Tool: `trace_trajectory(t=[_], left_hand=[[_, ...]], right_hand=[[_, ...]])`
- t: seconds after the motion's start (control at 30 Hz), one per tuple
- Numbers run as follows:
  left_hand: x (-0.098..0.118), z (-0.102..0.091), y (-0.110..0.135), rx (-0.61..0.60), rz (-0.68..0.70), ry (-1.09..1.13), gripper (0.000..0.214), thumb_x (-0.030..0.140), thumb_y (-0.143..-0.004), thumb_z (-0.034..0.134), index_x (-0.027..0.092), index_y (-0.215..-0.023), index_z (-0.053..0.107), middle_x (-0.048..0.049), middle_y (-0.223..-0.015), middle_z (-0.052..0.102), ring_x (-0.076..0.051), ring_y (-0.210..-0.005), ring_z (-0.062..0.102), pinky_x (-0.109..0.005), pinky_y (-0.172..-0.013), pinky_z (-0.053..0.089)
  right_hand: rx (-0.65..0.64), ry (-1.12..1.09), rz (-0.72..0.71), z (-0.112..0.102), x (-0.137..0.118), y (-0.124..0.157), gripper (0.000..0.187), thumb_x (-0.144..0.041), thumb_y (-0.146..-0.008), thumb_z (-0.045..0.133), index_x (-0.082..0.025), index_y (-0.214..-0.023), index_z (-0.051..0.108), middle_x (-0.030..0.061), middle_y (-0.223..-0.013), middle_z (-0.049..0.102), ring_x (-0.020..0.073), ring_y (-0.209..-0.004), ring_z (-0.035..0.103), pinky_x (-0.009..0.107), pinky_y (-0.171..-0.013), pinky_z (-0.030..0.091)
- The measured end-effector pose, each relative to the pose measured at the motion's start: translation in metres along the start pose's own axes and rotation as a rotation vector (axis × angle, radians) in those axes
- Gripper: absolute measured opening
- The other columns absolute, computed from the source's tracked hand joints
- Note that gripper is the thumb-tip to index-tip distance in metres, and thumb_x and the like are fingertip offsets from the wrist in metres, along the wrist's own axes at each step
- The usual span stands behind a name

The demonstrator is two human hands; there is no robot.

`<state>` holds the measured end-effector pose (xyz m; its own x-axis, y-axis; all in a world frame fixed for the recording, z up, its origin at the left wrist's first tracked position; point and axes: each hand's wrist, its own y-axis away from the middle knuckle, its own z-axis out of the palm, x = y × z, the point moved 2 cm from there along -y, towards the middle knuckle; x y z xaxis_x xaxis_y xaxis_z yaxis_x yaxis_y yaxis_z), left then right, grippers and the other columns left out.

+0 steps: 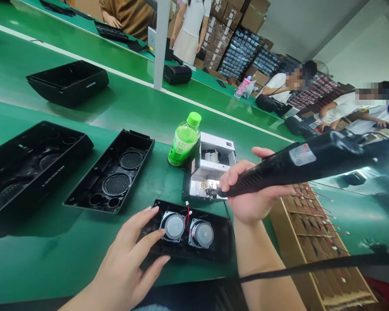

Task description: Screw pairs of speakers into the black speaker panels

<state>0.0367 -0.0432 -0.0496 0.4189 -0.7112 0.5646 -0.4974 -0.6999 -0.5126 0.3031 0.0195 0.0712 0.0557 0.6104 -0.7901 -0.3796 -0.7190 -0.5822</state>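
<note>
My right hand is wrapped round a black electric screwdriver, which lies nearly level. Its tip points left, at the front of a white screw feeder; whether they touch I cannot tell. Nearer to me lies a black speaker panel carrying two round silver speaker drivers with red wires between them. Over the panel's left end, my left hand has its fingers spread. Its fingertips reach the panel's corner and the left driver, with the thumb by the lower edge.
A green-capped bottle stands left of the feeder. Black speaker housings lie leftwards, and another black shell sits farther back. A divided cardboard box holds wired parts at right. A dark cable crosses low. Several people work beyond.
</note>
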Motion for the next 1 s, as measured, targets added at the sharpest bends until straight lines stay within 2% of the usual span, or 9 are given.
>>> trace_trajectory(t=[0.07, 0.13, 0.43, 0.63, 0.83, 1.0], left_hand=[[0.0000, 0.0004, 0.0001, 0.004, 0.005, -0.005, 0.032, 0.015, -0.104, 0.069, 0.018, -0.135, 0.065, -0.0196, -0.172, 0.043, -0.037, -0.160, 0.044, -0.055, -0.124, 0.049], [0.0002, 0.0006, 0.0004, 0.006, 0.004, -0.001, 0.032, 0.015, -0.104, 0.069, 0.018, -0.135, 0.065, -0.0193, -0.172, 0.043, -0.038, -0.160, 0.044, -0.056, -0.124, 0.049], [-0.0002, 0.0012, 0.0024, 0.014, -0.014, 0.000, 0.031, 0.017, -0.103, 0.069, 0.021, -0.134, 0.066, -0.0172, -0.172, 0.044, -0.039, -0.159, 0.046, -0.059, -0.122, 0.052], [-0.0010, 0.0012, 0.0028, 0.023, -0.018, 0.014, 0.031, 0.017, -0.104, 0.068, 0.023, -0.134, 0.066, -0.0161, -0.172, 0.045, -0.038, -0.158, 0.047, -0.058, -0.122, 0.052], [-0.0018, 0.0003, 0.0024, 0.027, -0.020, 0.019, 0.033, 0.018, -0.102, 0.069, 0.023, -0.135, 0.067, -0.0167, -0.171, 0.047, -0.039, -0.157, 0.048, -0.058, -0.121, 0.054], [-0.0017, 0.0000, 0.0032, 0.003, -0.032, 0.029, 0.035, 0.016, -0.102, 0.069, 0.024, -0.136, 0.067, -0.0177, -0.172, 0.045, -0.040, -0.159, 0.046, -0.062, -0.120, 0.055]], right_hand=[[-0.018, -0.007, -0.001, 0.0005, 0.0007, 0.0004, 0.071, -0.093, -0.089, 0.061, -0.031, -0.122, 0.065, -0.0080, -0.062, 0.063, 0.0150, -0.039, 0.053, 0.028, -0.039, 0.044], [-0.014, -0.006, 0.001, 0.0008, 0.0011, 0.0003, 0.072, -0.092, -0.089, 0.061, -0.031, -0.127, 0.065, -0.0075, -0.063, 0.063, 0.0151, -0.040, 0.053, 0.028, -0.039, 0.044], [0.051, 0.025, 0.018, -0.0011, -0.0030, 0.0022, 0.080, -0.093, -0.093, 0.052, -0.030, -0.142, 0.059, -0.0068, -0.064, 0.061, 0.0156, -0.042, 0.052, 0.031, -0.043, 0.043], [0.027, 0.006, 0.025, -0.0003, 0.0010, 0.0002, 0.076, -0.091, -0.093, 0.056, -0.029, -0.137, 0.060, -0.0073, -0.065, 0.062, 0.0151, -0.042, 0.053, 0.029, -0.042, 0.042], [-0.023, -0.006, 0.020, 0.0022, 0.0064, -0.0027, 0.064, -0.086, -0.096, 0.056, -0.029, -0.123, 0.063, -0.0070, -0.065, 0.063, 0.0152, -0.043, 0.056, 0.029, -0.042, 0.042], [-0.007, -0.003, 0.004, 0.0012, 0.0055, -0.0026, 0.072, -0.085, -0.097, 0.055, -0.028, -0.140, 0.060, -0.0073, -0.066, 0.064, 0.0151, -0.043, 0.055, 0.029, -0.042, 0.041]])
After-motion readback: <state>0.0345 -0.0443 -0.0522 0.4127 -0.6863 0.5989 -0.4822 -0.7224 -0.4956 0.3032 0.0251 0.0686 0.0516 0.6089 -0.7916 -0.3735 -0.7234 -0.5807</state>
